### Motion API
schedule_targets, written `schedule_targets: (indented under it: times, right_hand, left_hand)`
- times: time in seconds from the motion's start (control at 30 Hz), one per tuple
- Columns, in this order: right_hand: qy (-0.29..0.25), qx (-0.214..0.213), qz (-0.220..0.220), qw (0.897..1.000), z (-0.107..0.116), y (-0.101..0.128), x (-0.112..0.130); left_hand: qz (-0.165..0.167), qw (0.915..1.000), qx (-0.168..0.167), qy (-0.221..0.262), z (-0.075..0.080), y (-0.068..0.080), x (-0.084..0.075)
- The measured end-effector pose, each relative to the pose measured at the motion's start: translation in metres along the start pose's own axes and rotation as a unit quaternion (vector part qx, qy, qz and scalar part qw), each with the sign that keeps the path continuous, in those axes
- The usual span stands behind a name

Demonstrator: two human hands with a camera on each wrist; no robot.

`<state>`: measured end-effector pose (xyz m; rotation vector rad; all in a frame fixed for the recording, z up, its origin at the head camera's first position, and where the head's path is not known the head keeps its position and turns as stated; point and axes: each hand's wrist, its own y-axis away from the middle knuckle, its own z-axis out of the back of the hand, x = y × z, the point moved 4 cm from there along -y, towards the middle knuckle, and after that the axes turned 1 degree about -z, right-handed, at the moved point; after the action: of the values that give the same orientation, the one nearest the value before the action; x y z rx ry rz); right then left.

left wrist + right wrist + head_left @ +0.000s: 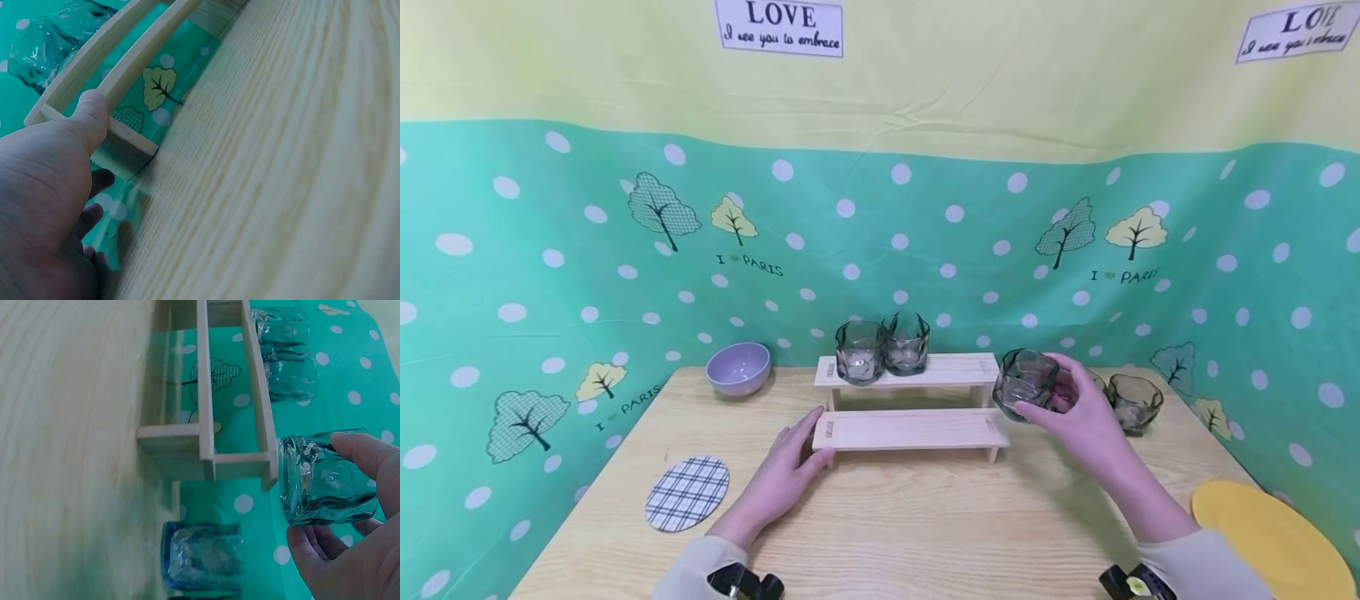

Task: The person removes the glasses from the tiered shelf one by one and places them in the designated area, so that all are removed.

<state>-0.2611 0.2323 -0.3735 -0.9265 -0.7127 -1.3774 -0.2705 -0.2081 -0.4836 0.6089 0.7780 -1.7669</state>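
A two-step wooden rack (910, 429) stands mid-table. Two smoky glass cups (860, 352) (906, 342) sit on its upper step. My right hand (1078, 412) grips a third smoky cup (1024, 384) in the air just right of the rack's right end; the right wrist view shows that held cup (325, 478) between thumb and fingers beside the rack's end (206, 456). My left hand (793, 467) rests on the table with straight fingers touching the lower step's left end; its thumb (94, 112) presses the rack's corner (128, 134).
Another smoky cup (1135, 402) stands on the table behind my right hand, seen low in the right wrist view (203, 556). A lilac bowl (738, 367) sits back left, a checked coaster (688, 492) front left, a yellow plate (1270, 537) front right. Dotted cloth walls surround the wooden table (910, 525).
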Motion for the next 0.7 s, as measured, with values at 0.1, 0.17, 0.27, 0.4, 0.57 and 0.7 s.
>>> schedule_targets:
  times: [0.1,0.17,0.27,0.4,0.57,0.7]
  right_hand:
    - [0.003,-0.001,-0.002,1.0,0.004,0.002,-0.007]
    - [0.005,-0.003,-0.004,1.0,0.006,0.003,-0.012]
    - [0.001,-0.001,-0.007,1.0,0.009,0.004,-0.019]
    - [-0.016,0.005,-0.009,1.0,0.011,0.006,-0.029]
    - [-0.016,0.01,-0.017,1.0,0.011,0.005,-0.041]
    - [-0.013,0.017,-0.032,0.999,0.012,0.005,-0.05]
  left_hand:
    - [0.0,1.0,-0.001,0.0,0.001,0.0,-0.001]
    - [0.001,1.0,0.001,0.001,0.001,-0.001,-0.001]
    - [0.003,1.0,0.003,0.002,0.002,-0.001,-0.002]
    - [0.006,1.0,0.003,0.002,0.002,0.0,-0.002]
    - [0.004,1.0,0.003,0.003,0.001,-0.001,-0.002]
    - [0.005,1.0,0.002,0.002,0.0,0.0,-0.001]
